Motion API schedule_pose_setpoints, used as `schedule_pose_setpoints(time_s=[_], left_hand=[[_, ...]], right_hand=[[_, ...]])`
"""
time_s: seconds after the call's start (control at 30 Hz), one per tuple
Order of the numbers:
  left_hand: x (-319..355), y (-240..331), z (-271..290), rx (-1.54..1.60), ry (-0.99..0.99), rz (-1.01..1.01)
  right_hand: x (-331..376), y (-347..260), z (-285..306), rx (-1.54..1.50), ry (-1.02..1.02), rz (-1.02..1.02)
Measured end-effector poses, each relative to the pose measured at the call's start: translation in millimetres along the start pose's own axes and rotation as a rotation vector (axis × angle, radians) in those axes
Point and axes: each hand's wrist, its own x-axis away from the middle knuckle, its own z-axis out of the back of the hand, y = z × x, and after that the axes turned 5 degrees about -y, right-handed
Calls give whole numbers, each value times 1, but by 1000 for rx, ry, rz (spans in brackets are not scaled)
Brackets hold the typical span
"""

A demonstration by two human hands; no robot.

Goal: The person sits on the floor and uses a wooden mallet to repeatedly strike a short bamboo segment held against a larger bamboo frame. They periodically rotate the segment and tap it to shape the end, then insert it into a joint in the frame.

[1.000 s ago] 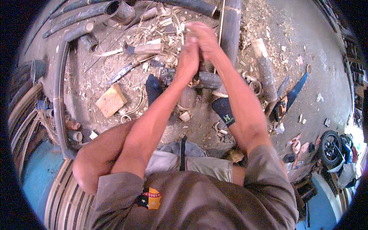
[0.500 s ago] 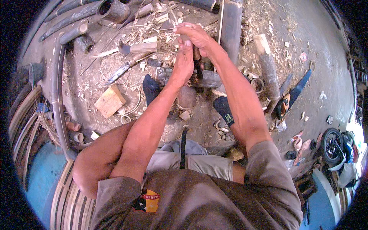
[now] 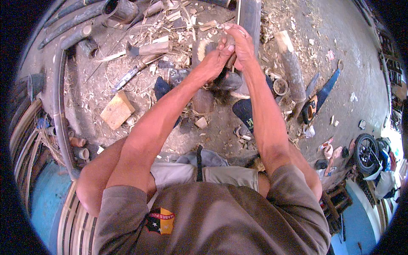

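My two hands are pressed together over the work spot at the upper middle. My left hand (image 3: 217, 63) is closed, thumb up, against my right hand (image 3: 242, 46), which curls over from the right. Between them is a brown, wooden-looking handle (image 3: 231, 60) with a dark end pointing down toward me; the rest is hidden by my fingers. Below my hands a dark bamboo section (image 3: 229, 83) lies crosswise between my socked feet. A thick, dark bamboo length (image 3: 250, 25) runs away from me just beyond my right hand.
Wood shavings cover the floor. At left lie a hatchet-like tool (image 3: 151, 48), a pale wood block (image 3: 117, 110) and a dark bamboo pole (image 3: 60, 106). At right are a peeled bamboo piece (image 3: 291, 66), a handsaw (image 3: 322, 98) and a wheel (image 3: 366, 154).
Both hands have shifted to the right in the picture, still together around the handle. The surroundings have slid slightly left with the head's movement, and my right knee now shows beside my arm.
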Motion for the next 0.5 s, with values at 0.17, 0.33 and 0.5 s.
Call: schedule_pose_setpoints(time_s=[0.17, 0.33, 0.5], left_hand=[[-2, -2, -6, -49, -134, -34], [-2, -2, -13, -97, -252, -71], [4, -6, -26, -279, -246, -112]], right_hand=[[21, -1, 11, -55, 49, 74], [37, 3, 23, -134, 74, 143], [55, 15, 37, -215, 214, 192]])
